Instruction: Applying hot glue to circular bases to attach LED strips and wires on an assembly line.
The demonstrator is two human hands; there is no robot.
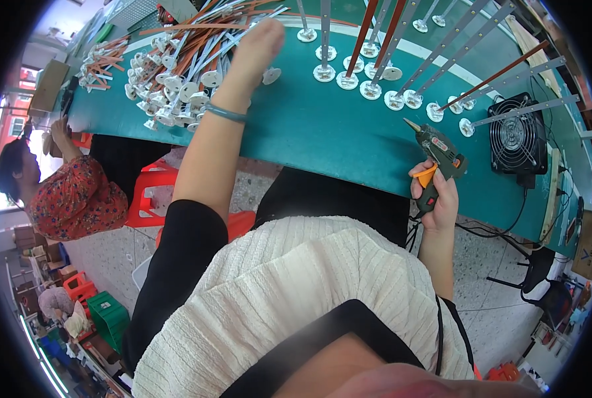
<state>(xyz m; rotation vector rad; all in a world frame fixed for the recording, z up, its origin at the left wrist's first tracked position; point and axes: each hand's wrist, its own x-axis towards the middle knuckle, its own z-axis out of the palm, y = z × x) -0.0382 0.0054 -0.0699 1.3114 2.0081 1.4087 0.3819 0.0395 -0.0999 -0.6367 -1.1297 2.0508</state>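
Note:
My right hand is wrapped round a dark glue gun with an orange trigger. Its nozzle points up and left over the green table. My left arm, with a grey-green bangle on the wrist, stretches across the table. At its end my left hand is beside a heap of brown and silver strips with white round bases. The fingers of that hand are hidden or blurred, so I cannot see whether they hold anything. One white round base shows just right of the left wrist.
Several silver and brown strips stand on white discs at the table's far right. A black fan is at the right end, with cables below it. Another person sits at the left by a red stool. The green table's near edge runs before me.

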